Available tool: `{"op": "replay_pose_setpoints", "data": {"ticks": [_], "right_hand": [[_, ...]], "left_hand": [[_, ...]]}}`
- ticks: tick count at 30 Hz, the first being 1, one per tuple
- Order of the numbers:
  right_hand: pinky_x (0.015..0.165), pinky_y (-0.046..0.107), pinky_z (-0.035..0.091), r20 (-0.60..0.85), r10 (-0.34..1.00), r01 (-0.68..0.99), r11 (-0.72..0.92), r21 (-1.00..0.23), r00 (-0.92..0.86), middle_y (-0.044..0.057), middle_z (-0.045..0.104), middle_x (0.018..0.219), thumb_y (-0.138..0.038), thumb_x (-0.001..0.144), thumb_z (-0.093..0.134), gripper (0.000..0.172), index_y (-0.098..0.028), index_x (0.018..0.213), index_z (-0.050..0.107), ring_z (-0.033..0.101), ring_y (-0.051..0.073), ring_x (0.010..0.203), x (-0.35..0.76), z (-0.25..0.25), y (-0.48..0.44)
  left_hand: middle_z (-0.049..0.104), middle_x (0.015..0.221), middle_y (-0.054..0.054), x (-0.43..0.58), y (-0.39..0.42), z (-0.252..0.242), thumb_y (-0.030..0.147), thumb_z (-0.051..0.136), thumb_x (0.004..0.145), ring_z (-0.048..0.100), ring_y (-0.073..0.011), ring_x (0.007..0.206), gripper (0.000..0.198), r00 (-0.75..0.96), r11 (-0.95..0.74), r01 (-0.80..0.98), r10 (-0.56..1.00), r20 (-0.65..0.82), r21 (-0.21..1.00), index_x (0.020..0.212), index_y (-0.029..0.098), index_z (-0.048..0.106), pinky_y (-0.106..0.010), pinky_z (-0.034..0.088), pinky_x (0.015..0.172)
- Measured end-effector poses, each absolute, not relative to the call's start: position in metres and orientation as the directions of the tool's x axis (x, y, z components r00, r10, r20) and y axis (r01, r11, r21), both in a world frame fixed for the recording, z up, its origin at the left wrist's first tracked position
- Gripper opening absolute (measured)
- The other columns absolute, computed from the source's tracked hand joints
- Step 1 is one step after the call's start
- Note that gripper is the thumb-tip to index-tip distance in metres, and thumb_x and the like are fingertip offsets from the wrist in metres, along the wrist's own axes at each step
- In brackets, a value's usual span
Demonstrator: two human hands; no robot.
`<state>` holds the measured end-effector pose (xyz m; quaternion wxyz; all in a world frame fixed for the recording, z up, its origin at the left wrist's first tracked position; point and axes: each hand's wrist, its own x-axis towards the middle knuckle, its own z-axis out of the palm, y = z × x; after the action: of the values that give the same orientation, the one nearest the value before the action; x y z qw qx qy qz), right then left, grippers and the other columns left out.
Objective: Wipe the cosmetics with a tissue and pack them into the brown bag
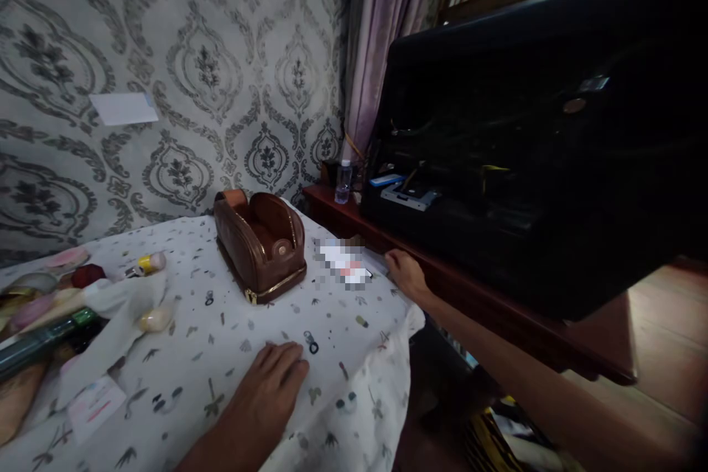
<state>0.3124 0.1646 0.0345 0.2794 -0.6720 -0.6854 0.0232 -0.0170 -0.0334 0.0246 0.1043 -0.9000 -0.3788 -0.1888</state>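
My left hand (276,380) lies palm down on the white patterned cloth (337,332), its fingers stretched out and slightly bent. At the cloth's right edge, beside the dark wooden furniture, my right hand (408,276) has its fingers curled closed on the cloth's border; the fingertips are partly hidden. Between the hands and further back stands a brown leather toiletry bag (259,247), its zipped top gaping. A pixelated white item (346,262) with a reddish patch lies just left of my right hand.
At left are a dark green bottle (49,339), a yellow-labelled small bottle (150,263), a pale rounded item (156,318) and a printed card (96,407). A large black panel (514,133) stands on the reddish wooden furniture (600,350), near a clear water bottle (343,183).
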Motion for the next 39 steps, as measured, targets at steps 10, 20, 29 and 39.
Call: {"op": "replay_pose_setpoints", "data": {"ticks": [10,20,29,39], "right_hand": [[0.095,0.042,0.037,0.262,0.956,0.97,0.178,-0.165,-0.131,0.02,0.059,0.121,-0.058,0.082,0.061,0.078,-0.009,0.141,0.041,0.051,0.036,0.112,0.244,0.039,0.117],[0.083,0.034,0.04,0.206,0.977,0.966,0.111,-0.233,-0.062,0.016,0.067,0.108,-0.046,0.076,0.067,0.078,-0.012,0.14,0.037,0.06,0.031,0.1,0.24,0.058,0.125],[0.078,0.035,0.043,0.28,0.958,0.951,0.148,-0.27,-0.069,0.013,0.067,0.103,-0.046,0.071,0.067,0.073,-0.017,0.134,0.043,0.06,0.032,0.098,0.228,0.046,0.106],[0.079,0.057,0.047,0.592,0.772,0.876,0.43,-0.218,-0.231,0.021,0.065,0.099,-0.062,0.078,0.052,0.054,-0.033,0.123,0.051,0.061,0.042,0.094,0.231,0.03,0.105]], "left_hand": [[0.064,0.119,-0.011,-0.026,-0.039,0.025,-0.002,0.039,0.086,0.061,-0.0242,0.111,0.037,0.593,-0.681,0.732,0.654,0.469,0.025,0.113,0.015,0.057,-0.045,0.054,0.094],[0.064,0.119,-0.012,-0.025,-0.04,0.024,-0.003,0.039,0.085,0.059,-0.0239,0.111,0.038,0.567,-0.665,0.742,0.687,0.453,0.08,0.113,0.014,0.058,-0.045,0.053,0.096],[0.063,0.118,-0.013,-0.023,-0.039,0.029,-0.001,0.044,0.087,0.06,-0.0262,0.11,0.03,0.58,-0.669,0.738,0.696,0.424,0.088,0.11,0.013,0.056,-0.046,0.053,0.095],[0.067,0.121,0.001,-0.069,-0.112,0.14,0.028,0.042,0.096,0.063,-0.0162,0.112,0.032,0.361,-0.588,0.768,0.723,0.589,0.252,0.119,0.033,0.064,-0.026,0.057,0.088]]}}
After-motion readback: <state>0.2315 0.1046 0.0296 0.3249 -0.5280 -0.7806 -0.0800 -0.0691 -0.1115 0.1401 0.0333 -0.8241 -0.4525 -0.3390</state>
